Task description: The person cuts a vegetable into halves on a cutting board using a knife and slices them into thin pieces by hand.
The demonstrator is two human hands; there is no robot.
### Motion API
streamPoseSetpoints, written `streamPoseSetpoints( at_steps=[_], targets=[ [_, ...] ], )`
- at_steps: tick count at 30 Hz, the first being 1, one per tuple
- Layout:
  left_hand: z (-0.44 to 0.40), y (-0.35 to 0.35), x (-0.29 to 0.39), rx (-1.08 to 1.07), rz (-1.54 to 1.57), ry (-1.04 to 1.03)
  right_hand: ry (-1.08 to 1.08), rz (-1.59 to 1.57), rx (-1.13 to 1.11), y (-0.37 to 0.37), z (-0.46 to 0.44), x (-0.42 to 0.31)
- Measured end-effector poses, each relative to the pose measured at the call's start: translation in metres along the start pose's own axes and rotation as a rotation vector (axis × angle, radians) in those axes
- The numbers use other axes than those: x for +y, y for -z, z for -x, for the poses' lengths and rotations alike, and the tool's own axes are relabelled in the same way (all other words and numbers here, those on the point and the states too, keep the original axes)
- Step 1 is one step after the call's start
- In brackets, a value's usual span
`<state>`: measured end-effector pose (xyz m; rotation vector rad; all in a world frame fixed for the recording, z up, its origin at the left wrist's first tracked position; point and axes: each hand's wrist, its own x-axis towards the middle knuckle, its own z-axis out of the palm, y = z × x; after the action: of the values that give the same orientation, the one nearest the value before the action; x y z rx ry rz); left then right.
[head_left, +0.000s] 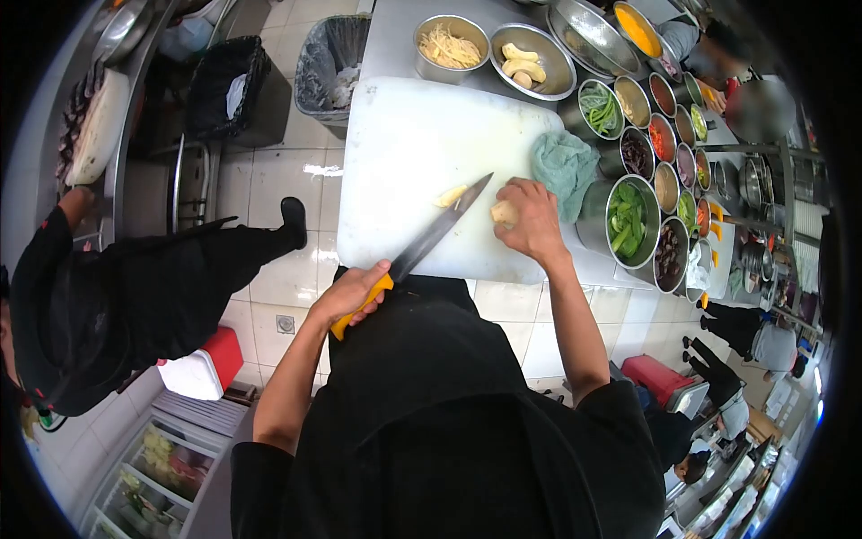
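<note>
The left hand (357, 296) had its fingers wrapped around the yellow handle of a knife (435, 232), at the near edge of the board (395, 153). The blade ran diagonally away from the person and to the right, tip outward. The right hand (533, 218) had a pale piece (504, 213) between its curled fingers and thumb, parted only by the piece's width (the fingers hid much of it, so its long axis could not be told). That piece was to the right of the blade's far half, with bare board between; whether it touched the board was unclear. On the blade's other side, just beside it, lay a slice (449, 196), nearer to the right hand than the left. A green cloth (566, 171) lay just beyond the right hand.
</note>
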<state>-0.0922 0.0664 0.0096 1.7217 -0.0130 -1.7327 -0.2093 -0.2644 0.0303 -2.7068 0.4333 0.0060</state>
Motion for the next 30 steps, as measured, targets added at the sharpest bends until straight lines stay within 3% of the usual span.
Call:
streamPoseSetpoints(
  at_steps=[2, 4, 8, 14, 20, 23, 30],
  targets=[
    [0.001, -0.007, 0.006, 0.192, -0.253, -0.141, 0.058, -0.136, 0.087, 0.009, -0.007, -0.002],
    [0.006, -0.015, 0.010, 0.434, -0.549, -0.379, 0.156, -0.197, 0.012, 0.029, -0.021, -0.015],
    [0.023, -0.024, 0.026, 0.493, -0.687, -0.302, 0.346, -0.172, -0.224, 0.024, -0.039, -0.025],
    [0.021, -0.028, 0.017, 0.564, -0.762, -0.369, 0.230, -0.111, -0.324, -0.007, -0.060, -0.018],
    [0.028, -0.033, 0.015, 0.569, -0.767, -0.323, 0.274, -0.089, -0.437, -0.023, -0.076, -0.014],
    [0.042, -0.034, 0.009, 0.582, -0.758, -0.289, 0.306, -0.240, -0.231, -0.027, -0.069, -0.018],
    [0.106, -0.022, -0.016, 0.599, -0.730, -0.131, 0.388, -0.237, -0.326, -0.032, -0.068, -0.014]
  ],
)
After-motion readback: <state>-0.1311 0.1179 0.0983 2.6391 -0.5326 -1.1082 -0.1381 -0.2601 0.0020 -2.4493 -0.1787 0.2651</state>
